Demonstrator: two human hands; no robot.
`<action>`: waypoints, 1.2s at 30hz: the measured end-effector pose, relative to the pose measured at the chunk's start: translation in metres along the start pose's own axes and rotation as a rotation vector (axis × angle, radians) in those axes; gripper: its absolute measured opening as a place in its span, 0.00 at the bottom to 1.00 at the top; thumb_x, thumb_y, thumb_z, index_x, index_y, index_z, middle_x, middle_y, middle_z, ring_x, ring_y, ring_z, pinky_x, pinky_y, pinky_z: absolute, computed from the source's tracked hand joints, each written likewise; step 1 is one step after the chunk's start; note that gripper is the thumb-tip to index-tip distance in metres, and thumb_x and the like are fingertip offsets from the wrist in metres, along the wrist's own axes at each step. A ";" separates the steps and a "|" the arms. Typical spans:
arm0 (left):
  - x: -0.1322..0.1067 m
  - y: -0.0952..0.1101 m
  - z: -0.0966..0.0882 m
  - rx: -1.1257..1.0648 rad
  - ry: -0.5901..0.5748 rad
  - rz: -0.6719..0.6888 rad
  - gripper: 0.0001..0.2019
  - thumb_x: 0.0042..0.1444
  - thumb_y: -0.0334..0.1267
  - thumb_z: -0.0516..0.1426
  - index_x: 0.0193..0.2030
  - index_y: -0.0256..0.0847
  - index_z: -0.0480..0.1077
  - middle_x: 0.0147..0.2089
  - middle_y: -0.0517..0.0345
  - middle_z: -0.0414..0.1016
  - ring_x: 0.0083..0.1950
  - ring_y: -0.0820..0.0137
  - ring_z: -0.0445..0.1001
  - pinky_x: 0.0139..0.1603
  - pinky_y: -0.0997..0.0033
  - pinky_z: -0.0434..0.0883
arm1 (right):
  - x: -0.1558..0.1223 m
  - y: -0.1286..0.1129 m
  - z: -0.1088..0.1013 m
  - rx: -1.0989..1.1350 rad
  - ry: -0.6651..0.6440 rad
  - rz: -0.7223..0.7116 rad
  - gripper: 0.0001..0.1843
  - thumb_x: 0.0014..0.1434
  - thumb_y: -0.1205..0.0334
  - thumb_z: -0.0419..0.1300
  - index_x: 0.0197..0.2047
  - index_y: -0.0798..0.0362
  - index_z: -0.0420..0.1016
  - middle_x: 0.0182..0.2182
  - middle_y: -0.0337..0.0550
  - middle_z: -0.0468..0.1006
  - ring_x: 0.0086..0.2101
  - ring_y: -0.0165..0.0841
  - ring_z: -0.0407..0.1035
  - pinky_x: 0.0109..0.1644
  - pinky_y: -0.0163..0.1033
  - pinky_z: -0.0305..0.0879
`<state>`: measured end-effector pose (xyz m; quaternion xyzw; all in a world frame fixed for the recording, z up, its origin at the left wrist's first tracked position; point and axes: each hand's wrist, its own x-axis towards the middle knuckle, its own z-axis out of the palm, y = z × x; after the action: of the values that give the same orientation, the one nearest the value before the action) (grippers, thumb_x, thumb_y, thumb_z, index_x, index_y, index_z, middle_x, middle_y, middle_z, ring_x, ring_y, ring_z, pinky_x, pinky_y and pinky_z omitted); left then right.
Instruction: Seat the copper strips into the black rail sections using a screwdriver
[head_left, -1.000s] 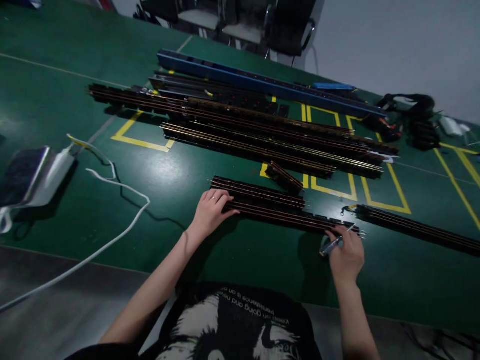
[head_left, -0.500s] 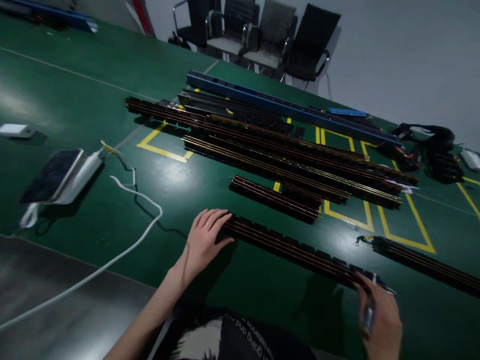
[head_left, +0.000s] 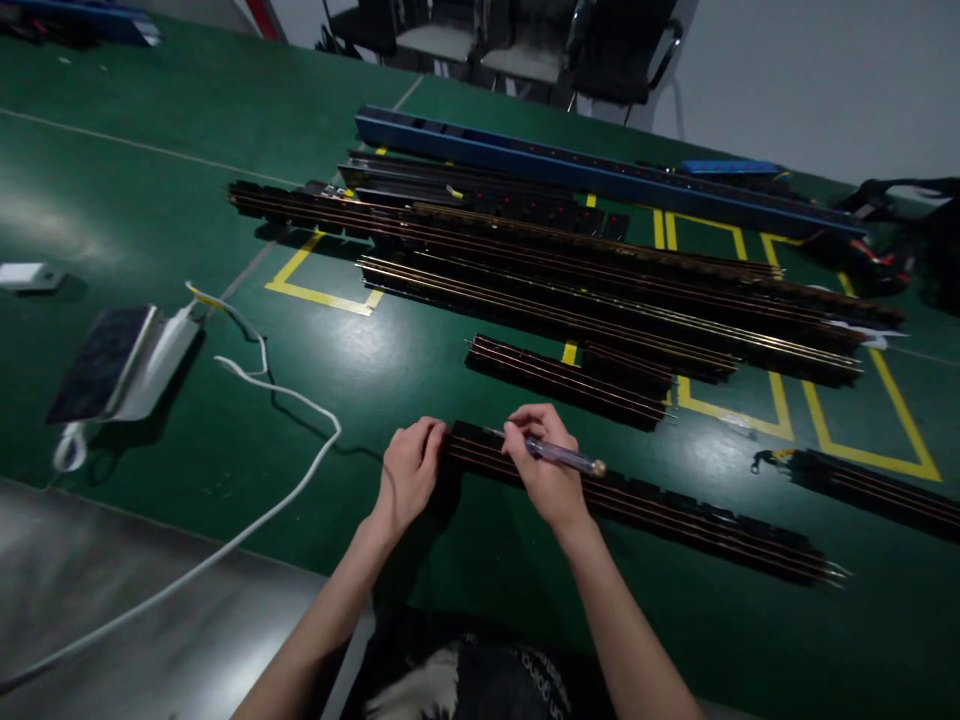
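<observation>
A long black rail (head_left: 675,515) with copper-coloured strips lies slantwise in front of me, thin metal ends sticking out at its right. My left hand (head_left: 411,468) is closed at the rail's left end, thumb and fingers pressed together against it. Just to the right, my right hand (head_left: 551,475) grips a slim screwdriver (head_left: 566,457) with a see-through purplish handle. Its thin shaft points left, at the top of the rail near that left end. Whether the tip touches the rail I cannot tell.
Beyond lie a shorter black rail (head_left: 562,380), several longer striped rails (head_left: 540,305) and a long blue channel (head_left: 510,155). Another rail (head_left: 885,490) is at right. On the left are a phone (head_left: 105,360), a white cable (head_left: 300,480) and a white box (head_left: 30,277).
My right hand has left the rail's right end and moved left, close to my left hand, with the screwdriver. My left hand's fingers have curled in. The view has shifted a little.
</observation>
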<state>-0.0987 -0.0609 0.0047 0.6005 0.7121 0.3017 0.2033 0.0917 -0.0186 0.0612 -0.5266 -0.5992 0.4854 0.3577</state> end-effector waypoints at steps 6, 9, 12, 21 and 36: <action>0.014 0.014 0.009 0.130 0.086 -0.111 0.25 0.69 0.51 0.45 0.25 0.41 0.68 0.25 0.57 0.74 0.29 0.71 0.70 0.36 0.69 0.56 | 0.016 0.012 0.010 -0.145 -0.198 -0.047 0.13 0.63 0.51 0.58 0.37 0.53 0.73 0.31 0.39 0.78 0.32 0.28 0.72 0.38 0.32 0.67; 0.015 0.012 0.009 0.162 0.055 -0.091 0.27 0.68 0.52 0.45 0.23 0.41 0.68 0.24 0.58 0.74 0.28 0.72 0.70 0.37 0.70 0.57 | 0.016 0.011 0.011 -0.233 -0.255 -0.142 0.09 0.61 0.55 0.61 0.38 0.50 0.78 0.34 0.39 0.79 0.35 0.28 0.72 0.41 0.32 0.67; 0.013 0.009 0.008 0.192 0.042 -0.075 0.27 0.69 0.52 0.45 0.23 0.40 0.69 0.25 0.57 0.74 0.28 0.73 0.70 0.37 0.70 0.57 | 0.017 0.006 0.010 -0.233 -0.321 -0.218 0.06 0.61 0.59 0.63 0.40 0.47 0.81 0.36 0.38 0.79 0.38 0.28 0.71 0.44 0.33 0.66; 0.012 0.007 0.009 0.166 0.105 -0.034 0.26 0.68 0.48 0.48 0.21 0.38 0.65 0.20 0.61 0.66 0.24 0.77 0.62 0.35 0.71 0.55 | 0.004 0.021 -0.031 -0.159 -0.338 -0.184 0.06 0.62 0.59 0.62 0.38 0.51 0.79 0.41 0.40 0.79 0.43 0.29 0.72 0.51 0.38 0.66; 0.009 0.004 0.012 0.236 0.176 0.041 0.27 0.69 0.46 0.47 0.18 0.38 0.57 0.17 0.64 0.58 0.21 0.77 0.56 0.33 0.70 0.55 | 0.001 0.032 -0.053 -0.133 -0.261 -0.187 0.07 0.59 0.63 0.63 0.29 0.54 0.73 0.36 0.39 0.79 0.38 0.28 0.73 0.46 0.36 0.67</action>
<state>-0.0893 -0.0499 -0.0011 0.6060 0.7452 0.2714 0.0617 0.1503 -0.0076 0.0446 -0.4236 -0.7177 0.4737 0.2848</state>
